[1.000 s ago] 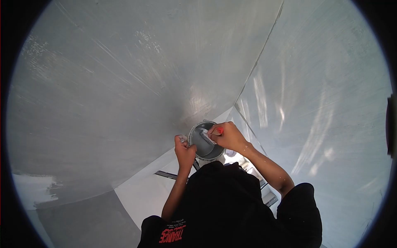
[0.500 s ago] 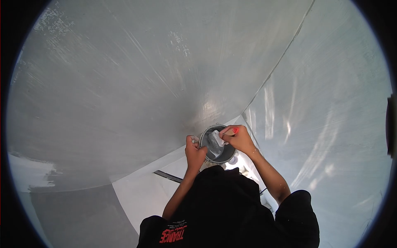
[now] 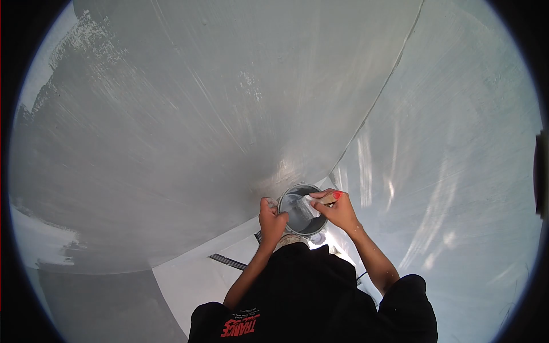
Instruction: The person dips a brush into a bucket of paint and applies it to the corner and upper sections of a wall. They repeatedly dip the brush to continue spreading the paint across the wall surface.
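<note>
My left hand (image 3: 272, 221) is closed on the rim of a round paint bucket (image 3: 316, 227) at its left side. Grey paint covers the bottom inside. With its fingers wrapped round the wooden handle, my right hand (image 3: 342, 214) grips a flat paintbrush (image 3: 309, 207) over the right half of the bucket. The brush has a red handle end and pale, paint-coated bristles, which point down and left into the bucket opening. It leans near the right inner wall.
A large grey-painted wall (image 3: 189, 114) fills the upper view, with paler patches at far left. A seam (image 3: 377, 100) separates it from a shiny grey wall (image 3: 446, 171) on the right. Below lie a white surface (image 3: 186, 280) and a dark slotted strip (image 3: 227, 262).
The brush has swung toward the bucket's right side and lies flatter, showing more of its wooden handle. My right hand has moved right and down; the whole view has shifted slightly.
</note>
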Motion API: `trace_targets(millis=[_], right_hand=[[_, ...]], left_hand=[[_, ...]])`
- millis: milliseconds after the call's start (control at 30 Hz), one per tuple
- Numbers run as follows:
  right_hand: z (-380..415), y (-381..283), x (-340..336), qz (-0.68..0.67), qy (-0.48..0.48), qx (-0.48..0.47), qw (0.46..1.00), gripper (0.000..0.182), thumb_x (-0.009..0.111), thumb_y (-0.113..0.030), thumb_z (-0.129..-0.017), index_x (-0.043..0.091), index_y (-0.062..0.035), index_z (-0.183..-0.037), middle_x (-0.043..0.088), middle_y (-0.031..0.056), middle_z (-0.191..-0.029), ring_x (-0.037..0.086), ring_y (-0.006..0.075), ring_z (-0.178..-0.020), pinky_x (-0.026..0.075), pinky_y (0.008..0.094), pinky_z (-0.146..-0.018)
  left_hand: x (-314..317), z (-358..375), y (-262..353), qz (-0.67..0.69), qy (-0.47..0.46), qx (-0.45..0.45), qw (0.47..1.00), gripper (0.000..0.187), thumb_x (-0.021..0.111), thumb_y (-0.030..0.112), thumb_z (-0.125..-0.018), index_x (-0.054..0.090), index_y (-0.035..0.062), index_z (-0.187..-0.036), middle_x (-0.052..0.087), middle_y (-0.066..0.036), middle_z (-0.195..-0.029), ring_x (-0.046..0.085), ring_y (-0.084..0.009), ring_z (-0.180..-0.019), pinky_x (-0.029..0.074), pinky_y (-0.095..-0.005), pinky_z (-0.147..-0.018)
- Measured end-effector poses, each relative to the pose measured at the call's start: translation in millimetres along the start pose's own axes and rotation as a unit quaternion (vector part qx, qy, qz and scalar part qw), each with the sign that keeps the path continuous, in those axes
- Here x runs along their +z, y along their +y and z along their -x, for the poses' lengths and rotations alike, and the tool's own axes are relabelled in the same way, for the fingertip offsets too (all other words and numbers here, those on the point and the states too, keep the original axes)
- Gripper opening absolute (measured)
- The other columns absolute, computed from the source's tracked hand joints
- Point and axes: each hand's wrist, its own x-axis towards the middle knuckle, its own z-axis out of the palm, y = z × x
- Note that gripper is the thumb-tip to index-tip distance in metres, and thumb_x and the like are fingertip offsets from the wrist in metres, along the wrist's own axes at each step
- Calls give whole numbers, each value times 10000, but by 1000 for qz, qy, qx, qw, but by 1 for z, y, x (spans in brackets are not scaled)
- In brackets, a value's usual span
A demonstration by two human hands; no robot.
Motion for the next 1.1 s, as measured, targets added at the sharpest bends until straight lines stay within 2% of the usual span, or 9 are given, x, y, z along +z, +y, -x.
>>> trace_targets(millis=[100,133,233,333,433,533,633,833,1100], right_hand=[[-1,-15,0,118,-81,-4,990,225,770,-149,-848,796,-37,-1041,750,145,-774,704,205,-648,543,318,-656],[-5,-27,-5,177,-133,47,974,223,755,-149,-833,796,-49,-1027,743,189,-814,714,288,-675,554,347,-670],[-17,-21,-6,148,-180,39,972,217,745,-131,-808,792,-35,-997,746,189,-827,716,318,-701,557,358,-678],[-23,8,-1,205,-163,-144,954,222,740,-124,-789,787,-29,-984,745,190,-831,717,325,-709,559,369,-686],[-20,17,0,155,-153,-143,965,236,734,-128,-776,785,-28,-984,741,190,-822,718,309,-701,558,366,-686],[-21,-20,-11,159,-167,-20,973,232,727,-121,-774,786,-30,-979,740,178,-806,708,291,-673,554,350,-673],[-21,-18,-16,141,-150,-9,979,220,727,-123,-772,789,-37,-964,735,153,-773,699,244,-644,547,334,-659],[-18,-16,-30,-52,-94,74,991,129,732,-69,-852,773,12,-944,727,78,-736,675,140,-618,550,280,-597],[-20,-24,-67,-329,-7,159,931,164,712,-11,-877,679,69,-1017,713,126,-797,702,175,-616,608,300,-573]], left_hand=[[0,-2,-4,-6,-12,4,1000,409,588,-83,-708,421,48,-1057,600,-64,-658,522,-106,-497,377,-287,-422],[0,-3,-5,-8,-17,8,1000,428,587,-93,-700,424,55,-1067,604,-67,-666,531,-113,-487,386,-284,-396],[3,-1,2,-10,-14,6,1000,406,584,-79,-711,420,49,-1059,597,-67,-652,530,-122,-474,384,-299,-391],[4,0,4,-18,-10,0,1000,388,583,-65,-720,418,44,-1053,599,-71,-644,532,-126,-474,386,-312,-401],[1,0,-3,-27,-8,0,1000,390,584,-61,-719,419,48,-1055,603,-75,-646,535,-127,-475,388,-316,-399],[1,3,-1,-16,0,-4,1000,388,583,-63,-719,419,50,-1052,604,-74,-646,535,-127,-476,386,-315,-397],[1,4,-1,-5,3,5,1000,390,580,-67,-719,416,52,-1053,605,-73,-647,539,-125,-481,386,-308,-396],[3,5,5,26,2,-9,1000,413,581,-73,-718,409,58,-1070,609,-75,-669,549,-126,-489,408,-299,-380],[1,7,18,55,11,-29,998,457,582,-99,-683,434,75,-1079,599,-77,-691,546,-146,-475,407,-290,-345]])
